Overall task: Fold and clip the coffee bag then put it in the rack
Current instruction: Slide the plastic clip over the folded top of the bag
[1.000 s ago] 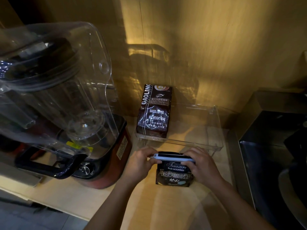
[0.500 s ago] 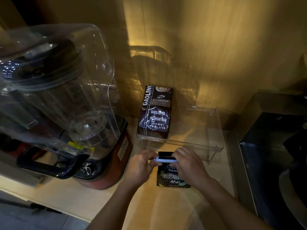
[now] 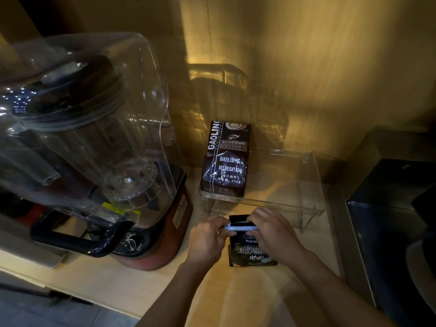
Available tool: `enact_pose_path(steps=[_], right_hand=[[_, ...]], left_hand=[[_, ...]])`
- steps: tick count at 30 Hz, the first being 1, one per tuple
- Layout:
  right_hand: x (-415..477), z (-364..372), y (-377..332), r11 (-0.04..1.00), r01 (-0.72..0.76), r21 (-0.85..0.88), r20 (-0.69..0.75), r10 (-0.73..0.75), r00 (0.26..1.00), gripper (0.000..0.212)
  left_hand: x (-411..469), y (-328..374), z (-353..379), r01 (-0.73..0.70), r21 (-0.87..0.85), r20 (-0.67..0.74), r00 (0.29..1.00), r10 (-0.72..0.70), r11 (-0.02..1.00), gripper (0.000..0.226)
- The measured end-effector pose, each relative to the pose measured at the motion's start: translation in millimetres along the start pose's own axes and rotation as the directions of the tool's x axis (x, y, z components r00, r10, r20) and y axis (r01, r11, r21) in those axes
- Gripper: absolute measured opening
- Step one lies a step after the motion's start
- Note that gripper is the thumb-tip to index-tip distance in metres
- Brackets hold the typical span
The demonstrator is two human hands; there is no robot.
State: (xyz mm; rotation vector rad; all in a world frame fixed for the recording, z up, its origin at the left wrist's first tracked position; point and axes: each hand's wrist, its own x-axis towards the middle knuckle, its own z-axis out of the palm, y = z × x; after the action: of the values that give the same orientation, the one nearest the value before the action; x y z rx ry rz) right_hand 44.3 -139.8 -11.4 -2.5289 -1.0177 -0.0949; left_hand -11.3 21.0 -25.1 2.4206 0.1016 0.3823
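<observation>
A small black coffee bag with white lettering stands on the wooden counter, just in front of the clear acrylic rack. A light blue clip lies across the bag's top. My left hand pinches the clip's left end. My right hand covers the clip's right end and the bag's upper right side. A strip of the bag's black top sticks up behind the clip.
A larger brown GAOLING coffee bag stands in the rack's left part. A big blender with a clear cover and red base fills the left. A dark metal box stands at the right. A wall closes the back.
My right hand has slid left along the clip and now covers more of the bag. The bag's top edge shows more above the clip. My left hand has stayed at the clip's left end.
</observation>
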Motion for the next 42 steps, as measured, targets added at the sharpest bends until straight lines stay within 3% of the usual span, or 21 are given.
enact_pose_path(steps=[4, 10, 17, 25, 31, 36, 42], right_hand=[[7.0, 6.5, -12.9, 0.998, 0.068, 0.001, 0.049, -0.068, 0.996, 0.021], [12.7, 8.8, -17.2, 0.998, 0.058, -0.004, 0.033, -0.058, 0.998, 0.014], [13.0, 10.6, -27.3, 1.0, 0.001, 0.016, -0.027, -0.001, 1.0, 0.013], [7.8, 12.6, -31.6, 0.994, -0.104, 0.043, -0.111, 0.108, 0.988, 0.021], [11.8, 13.2, -19.9, 0.986, -0.141, 0.09, -0.108, 0.151, 0.983, 0.015], [13.9, 18.2, -16.7, 0.99, -0.117, 0.075, -0.084, 0.123, 0.989, 0.011], [13.9, 20.1, -18.9, 0.984, -0.155, 0.094, -0.071, 0.162, 0.984, 0.011]], left_hand=[[0.5, 2.6, 2.4, -0.043, 0.029, 0.036, 0.998, 0.042, 0.999, 0.015], [3.3, 1.7, -4.0, -0.081, 0.08, 0.2, 0.978, 0.063, 0.993, 0.017], [1.7, -0.5, -4.1, -0.104, 0.059, 0.153, 0.984, 0.094, 0.993, 0.016], [5.1, 2.8, 2.2, -0.076, -0.06, 0.113, 0.99, 0.082, 0.995, 0.011], [6.8, 5.2, 4.1, 0.064, -0.147, 0.204, 0.978, -0.034, 0.987, 0.028], [0.4, 5.9, 7.9, 0.056, 0.081, 0.087, 0.994, -0.063, 0.995, 0.02], [2.8, 3.5, 7.4, -0.02, 0.26, 0.113, 0.994, -0.01, 0.965, 0.015]])
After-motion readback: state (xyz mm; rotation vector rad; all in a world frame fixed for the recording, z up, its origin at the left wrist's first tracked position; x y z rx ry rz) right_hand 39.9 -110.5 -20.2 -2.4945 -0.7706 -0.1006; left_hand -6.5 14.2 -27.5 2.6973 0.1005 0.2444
